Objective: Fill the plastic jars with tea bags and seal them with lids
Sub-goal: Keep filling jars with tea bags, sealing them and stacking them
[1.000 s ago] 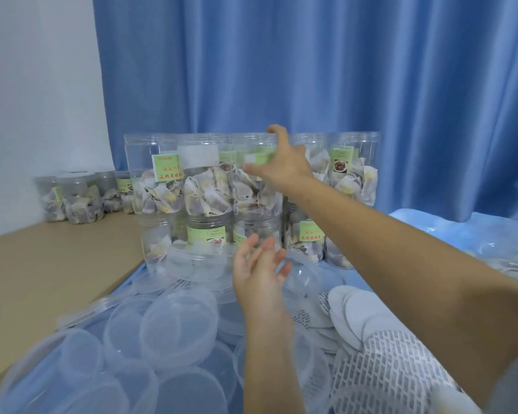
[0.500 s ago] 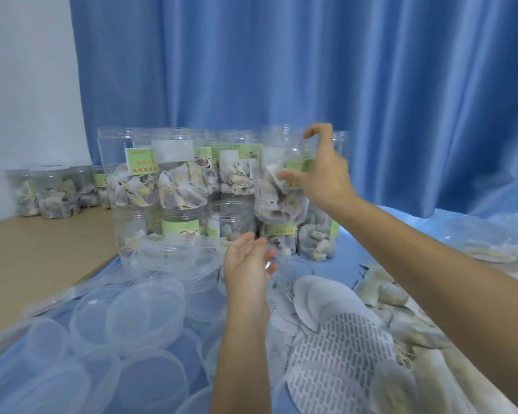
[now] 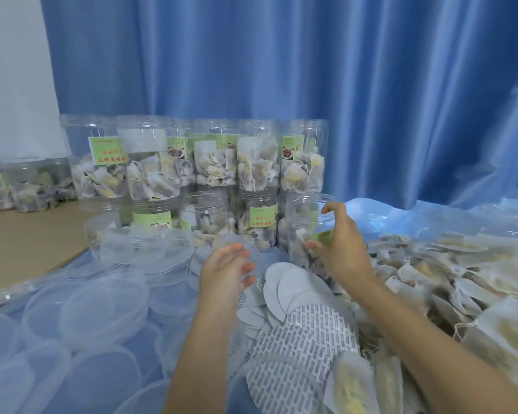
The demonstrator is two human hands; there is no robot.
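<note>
The jar in hand [image 3: 304, 225] stands at the right end of the lower row of jars, on the blue sheet [image 3: 126, 380], with tea bags showing through its clear wall; whether a lid sits on it cannot be told through the blur. The right hand [image 3: 337, 249] grips it by the near side, thumb at the front by the green label and index finger hooked over the rim. The left hand [image 3: 226, 271] hovers just in front and to the left with fingers loosely spread, holding nothing and touching nothing. Behind and to the left, the stacked jars [image 3: 204, 174] stand two tiers high against the blue curtain [image 3: 371, 85], all carrying tea bags; a further group of low jars [image 3: 21, 189] sits on the table [image 3: 27, 240] at far left. By judgement a fair batch is complete, but much work remains: a large heap of loose tea bags [image 3: 446, 279] lies to the right, many clear lids [image 3: 102, 306] lie spread at the left, and a pile of white seal discs [image 3: 299, 333] sits between the forearms.
</note>
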